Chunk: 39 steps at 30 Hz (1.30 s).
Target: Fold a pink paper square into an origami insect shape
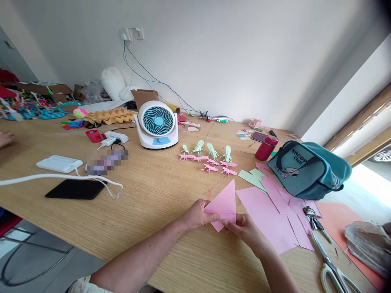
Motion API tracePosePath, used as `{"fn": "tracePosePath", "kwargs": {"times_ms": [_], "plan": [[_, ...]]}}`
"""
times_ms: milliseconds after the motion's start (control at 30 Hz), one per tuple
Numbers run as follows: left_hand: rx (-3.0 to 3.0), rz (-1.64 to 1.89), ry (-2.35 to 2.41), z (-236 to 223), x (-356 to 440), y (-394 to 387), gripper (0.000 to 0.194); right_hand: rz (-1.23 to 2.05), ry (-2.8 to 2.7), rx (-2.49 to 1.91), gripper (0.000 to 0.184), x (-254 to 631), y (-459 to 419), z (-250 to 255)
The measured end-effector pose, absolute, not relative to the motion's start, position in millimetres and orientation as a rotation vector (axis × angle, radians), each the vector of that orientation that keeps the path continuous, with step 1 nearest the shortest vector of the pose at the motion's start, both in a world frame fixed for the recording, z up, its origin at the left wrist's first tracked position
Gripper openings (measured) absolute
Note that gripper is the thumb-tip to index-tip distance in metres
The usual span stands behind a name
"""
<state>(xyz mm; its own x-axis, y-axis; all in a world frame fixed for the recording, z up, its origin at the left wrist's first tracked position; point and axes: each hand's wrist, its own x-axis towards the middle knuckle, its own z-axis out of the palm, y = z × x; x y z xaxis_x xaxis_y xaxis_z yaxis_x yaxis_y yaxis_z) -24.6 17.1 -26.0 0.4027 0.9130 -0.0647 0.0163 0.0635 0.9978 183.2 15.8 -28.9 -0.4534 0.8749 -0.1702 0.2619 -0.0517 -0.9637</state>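
A folded piece of pink paper (224,201) is held up between both hands just above the table, its pointed tip away from me. My left hand (200,215) grips its left edge, thumb across the front. At the lower right edge, my right hand (241,228) pinches it between thumb and fingers. Pink sheets (265,219) lie just right of my right hand, with light green paper (252,179) among them. Beyond the hands stand several small folded pink paper figures (210,167) and light green paper figures (212,150).
A white fan (157,126) stands mid-table. Right are a red bottle (266,148), a teal bag (311,171) and scissors (331,268). Left lie a black tablet-like slab (75,189), a white device (59,163) and a white cable (61,176). Another person's hand (6,138) shows at the left edge.
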Motion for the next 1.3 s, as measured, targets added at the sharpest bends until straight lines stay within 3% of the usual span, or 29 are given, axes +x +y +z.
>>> {"fn": "tracePosePath", "kwargs": {"times_ms": [767,1300], "plan": [[1.340,0.853,0.982,-21.5,-19.8,13.5,0.035,1.413,-1.810,-1.106,0.053,173.3,14.0,-18.6],[1.374,0.926,0.999,-24.3,-18.9,11.7,0.037,1.487,-1.777,-1.100,0.047,176.0,14.7,-30.0]]}}
